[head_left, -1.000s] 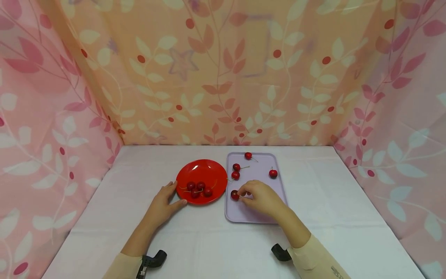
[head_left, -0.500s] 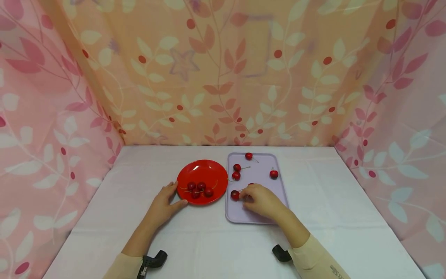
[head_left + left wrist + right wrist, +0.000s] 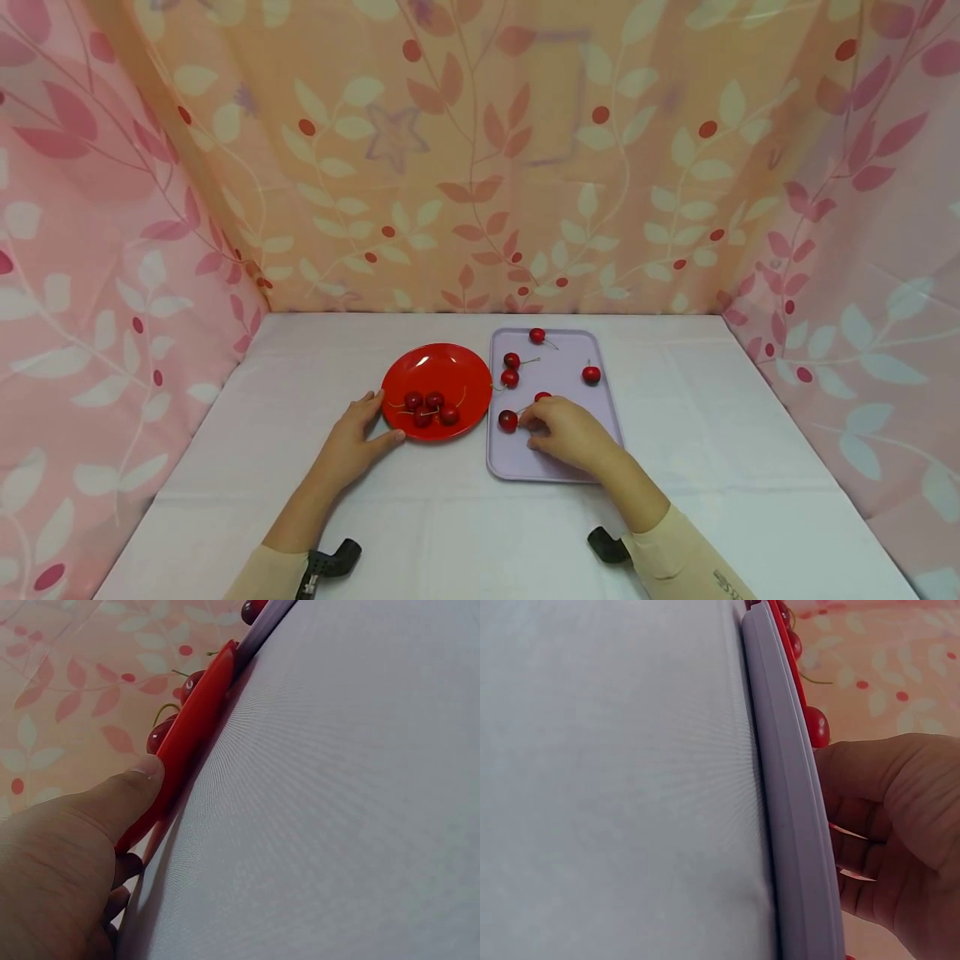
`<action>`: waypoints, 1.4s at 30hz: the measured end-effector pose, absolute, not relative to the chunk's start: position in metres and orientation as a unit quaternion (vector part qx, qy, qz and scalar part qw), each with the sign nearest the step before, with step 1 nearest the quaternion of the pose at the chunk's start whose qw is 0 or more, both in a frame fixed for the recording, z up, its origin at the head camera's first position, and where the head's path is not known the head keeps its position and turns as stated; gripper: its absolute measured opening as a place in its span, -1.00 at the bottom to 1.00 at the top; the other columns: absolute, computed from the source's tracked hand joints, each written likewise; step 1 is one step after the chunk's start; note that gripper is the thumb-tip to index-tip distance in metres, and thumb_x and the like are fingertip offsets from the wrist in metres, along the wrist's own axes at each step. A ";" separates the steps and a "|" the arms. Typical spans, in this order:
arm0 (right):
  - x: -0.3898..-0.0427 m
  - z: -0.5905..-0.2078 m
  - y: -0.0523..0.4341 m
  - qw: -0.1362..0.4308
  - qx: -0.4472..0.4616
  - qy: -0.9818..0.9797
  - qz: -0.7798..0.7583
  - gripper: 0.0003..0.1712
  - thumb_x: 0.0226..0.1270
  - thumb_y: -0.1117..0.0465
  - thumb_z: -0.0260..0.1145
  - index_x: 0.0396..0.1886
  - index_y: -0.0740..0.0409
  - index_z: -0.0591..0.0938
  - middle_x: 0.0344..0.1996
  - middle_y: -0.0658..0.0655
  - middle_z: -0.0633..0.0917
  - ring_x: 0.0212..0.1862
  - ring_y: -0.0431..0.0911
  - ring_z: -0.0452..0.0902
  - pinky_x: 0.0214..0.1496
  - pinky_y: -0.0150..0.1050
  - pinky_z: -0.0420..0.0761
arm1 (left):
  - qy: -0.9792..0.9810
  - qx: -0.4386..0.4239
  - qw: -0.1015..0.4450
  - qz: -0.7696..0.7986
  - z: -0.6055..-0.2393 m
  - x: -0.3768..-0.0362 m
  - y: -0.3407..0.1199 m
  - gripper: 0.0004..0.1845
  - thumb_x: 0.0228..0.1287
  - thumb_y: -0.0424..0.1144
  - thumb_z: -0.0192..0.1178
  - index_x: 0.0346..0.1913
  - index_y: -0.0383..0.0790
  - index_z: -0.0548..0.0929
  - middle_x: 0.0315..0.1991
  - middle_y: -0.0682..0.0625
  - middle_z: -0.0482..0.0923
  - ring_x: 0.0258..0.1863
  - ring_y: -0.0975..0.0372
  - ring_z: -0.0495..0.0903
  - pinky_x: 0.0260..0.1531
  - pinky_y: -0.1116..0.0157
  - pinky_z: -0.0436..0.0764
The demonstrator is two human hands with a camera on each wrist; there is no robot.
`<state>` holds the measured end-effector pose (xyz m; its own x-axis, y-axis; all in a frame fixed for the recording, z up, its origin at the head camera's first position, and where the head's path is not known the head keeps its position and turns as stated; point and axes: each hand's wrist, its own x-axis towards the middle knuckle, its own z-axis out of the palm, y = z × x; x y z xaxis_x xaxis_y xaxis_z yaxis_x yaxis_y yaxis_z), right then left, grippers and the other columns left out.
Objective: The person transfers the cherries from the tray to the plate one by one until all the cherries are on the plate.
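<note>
My left hand (image 3: 356,437) holds the rim of a red plate (image 3: 435,367), fingers at its left side and thumb (image 3: 146,771) on its near left edge. Several dark red cherries (image 3: 422,417) with stems lie in the plate. Over the lilac tray (image 3: 525,467), my right hand (image 3: 566,429) is bent low, thumb and index fingertips apart. Just left of those fingertips rests a cherry (image 3: 507,421), its stem running up toward the index finger. Another cherry (image 3: 543,397) peeks out behind the hand, mostly hidden.
Farther back on the tray lie two cherries close together, an upper cherry (image 3: 512,360) and a lower cherry (image 3: 510,379). One cherry (image 3: 537,335) sits near the far edge, another cherry (image 3: 591,375) by the right edge. Patterned curtains (image 3: 480,167) enclose the white tabletop (image 3: 420,533).
The right thumb and index finger have parted beside the near cherry, and the hand has shifted slightly right and nearer. A cherry behind it has come into sight. The left hand stays put.
</note>
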<state>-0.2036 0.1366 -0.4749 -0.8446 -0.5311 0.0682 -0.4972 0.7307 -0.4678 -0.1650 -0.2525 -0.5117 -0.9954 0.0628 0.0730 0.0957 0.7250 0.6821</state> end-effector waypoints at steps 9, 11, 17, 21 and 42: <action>-0.205 -0.477 0.139 0.030 -0.290 0.927 -0.237 -0.69 0.13 0.16 0.60 -0.10 -0.02 0.77 -0.23 -0.14 0.73 -0.11 -0.23 0.60 0.12 -0.16 0.65 | -0.928 -0.039 0.016 -0.369 -0.510 -0.164 -0.252 0.03 0.19 0.29 0.38 0.60 -0.12 0.24 0.59 -0.20 0.19 0.58 -0.30 0.03 0.36 -0.38 0.21; -0.205 -0.477 0.138 0.028 -0.295 0.926 -0.232 -0.69 0.14 0.14 0.60 -0.10 -0.02 0.78 -0.23 -0.14 0.73 -0.12 -0.22 0.58 0.11 -0.16 0.64 | -0.928 -0.038 0.016 -0.370 -0.510 -0.164 -0.252 0.03 0.19 0.29 0.38 0.60 -0.11 0.24 0.59 -0.20 0.18 0.58 -0.30 0.02 0.36 -0.38 0.21; -0.204 -0.478 0.136 0.016 -0.303 0.926 -0.224 -0.71 0.14 0.12 0.59 -0.13 -0.01 0.78 -0.28 -0.13 0.71 -0.18 -0.23 0.54 0.05 -0.18 0.64 | -0.929 -0.040 0.021 -0.367 -0.512 -0.164 -0.254 0.03 0.19 0.28 0.39 0.60 -0.13 0.24 0.58 -0.21 0.19 0.58 -0.29 0.02 0.39 -0.36 0.18; -0.203 -0.479 0.134 0.011 -0.299 0.926 -0.232 -0.76 0.17 0.18 0.56 -0.15 0.02 0.79 -0.29 -0.12 0.73 -0.19 -0.23 0.59 0.03 -0.19 0.66 | -0.930 -0.044 0.026 -0.364 -0.513 -0.165 -0.254 0.03 0.20 0.27 0.39 0.59 -0.16 0.25 0.58 -0.22 0.20 0.58 -0.28 0.04 0.42 -0.33 0.16; -0.207 -0.478 0.138 0.005 -0.299 0.915 -0.271 -0.88 0.25 0.29 0.48 -0.29 -0.05 0.79 -0.38 -0.20 0.70 -0.22 -0.24 0.58 -0.01 -0.24 0.69 | -0.930 -0.034 0.016 -0.366 -0.511 -0.165 -0.252 0.02 0.19 0.28 0.39 0.60 -0.09 0.24 0.59 -0.18 0.18 0.58 -0.27 0.03 0.38 -0.35 0.22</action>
